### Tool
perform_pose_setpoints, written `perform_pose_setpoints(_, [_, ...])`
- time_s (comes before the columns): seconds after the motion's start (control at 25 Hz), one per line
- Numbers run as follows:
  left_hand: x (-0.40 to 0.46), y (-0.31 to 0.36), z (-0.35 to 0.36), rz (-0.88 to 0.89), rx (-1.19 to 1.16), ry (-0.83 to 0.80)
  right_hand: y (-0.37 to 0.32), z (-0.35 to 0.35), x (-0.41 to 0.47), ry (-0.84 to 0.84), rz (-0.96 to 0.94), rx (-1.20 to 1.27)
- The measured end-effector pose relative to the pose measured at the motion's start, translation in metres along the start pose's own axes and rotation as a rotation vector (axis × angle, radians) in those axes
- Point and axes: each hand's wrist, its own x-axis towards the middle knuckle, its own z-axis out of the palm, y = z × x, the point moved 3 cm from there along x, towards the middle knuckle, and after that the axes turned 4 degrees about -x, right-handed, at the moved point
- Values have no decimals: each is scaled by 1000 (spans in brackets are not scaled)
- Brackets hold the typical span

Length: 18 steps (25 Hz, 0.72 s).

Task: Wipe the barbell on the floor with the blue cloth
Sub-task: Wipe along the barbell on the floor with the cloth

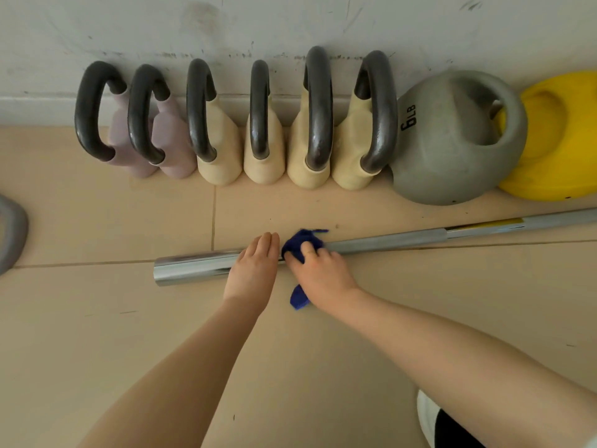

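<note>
Barbell (387,242) lies flat on the beige tiled floor (97,318), running from a thick chrome sleeve end at centre-left up and away to the right edge of the view. Sleeve (193,266) is shiny and reflective; the shaft beyond it is a duller grey; a yellow-edged label (487,225) sits on the bar further right.

Left hand (253,270) rests palm-down across the inner end of the sleeve, fingers straight and pressed together, tips reaching past the far side of the bar. It grips nothing that can be seen (thumb hidden, so cannot tell whether it curls under the bar).

Right hand (319,270) is just beside the left, on the right of it, closed over the blue cloth (302,245) and pressing it onto the bar where the sleeve meets the shaft. Cloth is bunched; one wad shows above the fingers on the far side of the bar, and a loose tail shows below the heel of the hand, lying on the floor. The two hands are close, nearly touching.

Along the wall (290,24) behind the bar, well apart from it: a row of kettlebells. Two pale pink kettlebells (168,140), then four cream kettlebells (265,156), all with dark handles, then a grey kettlebell (452,150) marked "6 LB", then a yellow kettlebell (555,140) partly cut by the frame.

At the left edge, a grey curved object (11,234), only partly in view.
</note>
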Motion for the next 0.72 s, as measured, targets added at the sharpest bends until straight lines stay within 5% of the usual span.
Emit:
perform_pose_setpoints(0.12, [2, -2, -4, 25, -6, -29, 26, -2, -7, 12, -39, -136])
perform_pose_setpoints(0.32, [10, -6, -9, 2, -103, -117, 111, 1, -34, 29, 561, -122])
perform_pose_setpoints(0.56, [20, -1, -15, -108, -116, -157, 76, 12, -17, 95, 234, 57])
perform_pose_setpoints(0.72, [17, 31, -1, 69, 39, 31, 158, 15, -42, 131, 640, 22])
